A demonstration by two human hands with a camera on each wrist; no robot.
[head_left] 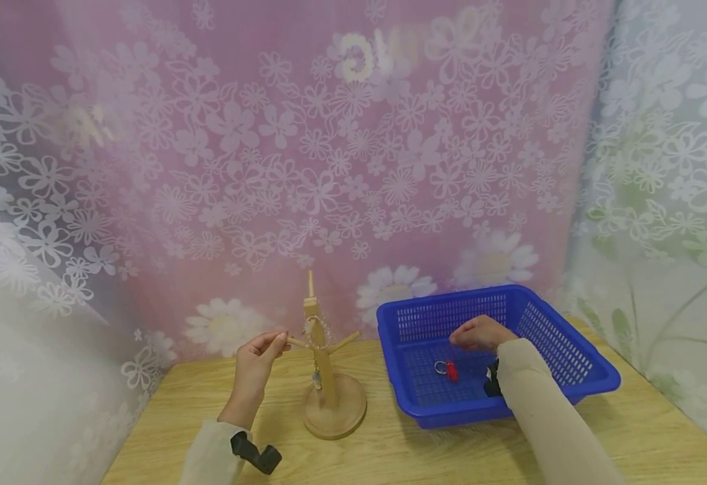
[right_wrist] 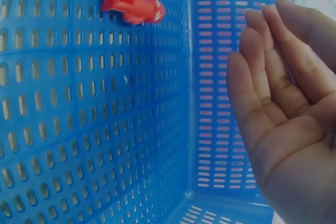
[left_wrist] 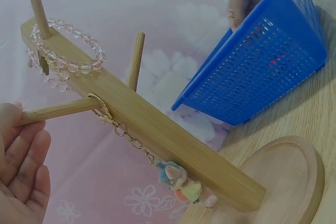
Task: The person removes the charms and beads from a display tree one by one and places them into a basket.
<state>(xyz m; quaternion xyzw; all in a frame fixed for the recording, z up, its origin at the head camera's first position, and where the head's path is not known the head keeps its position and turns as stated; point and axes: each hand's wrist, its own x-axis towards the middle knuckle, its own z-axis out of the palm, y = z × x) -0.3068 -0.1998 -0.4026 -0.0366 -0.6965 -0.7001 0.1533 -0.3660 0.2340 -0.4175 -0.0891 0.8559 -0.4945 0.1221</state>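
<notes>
My left hand (head_left: 258,367) pinches the tip of a side peg on a wooden stand (head_left: 324,377) with thumb and forefinger. From that peg hangs a keychain (left_wrist: 181,182) with a gold clasp, a chain and a small plush-like figure with a blue top. A pink clear bead bracelet (left_wrist: 79,66) loops round the stand near its top peg. Over the blue basket (head_left: 414,412) hovers my right hand (head_left: 481,333), fingers nearly straight and nothing visible in them. Below it, on the basket floor, lies a red keychain figure (right_wrist: 134,4) with a metal ring.
The basket's tall perforated walls stand right of the stand on the wooden table (head_left: 268,465). A pink flowered curtain (head_left: 341,168) hangs close behind both. The stand has another angled peg (head_left: 346,342) on its right and a round base.
</notes>
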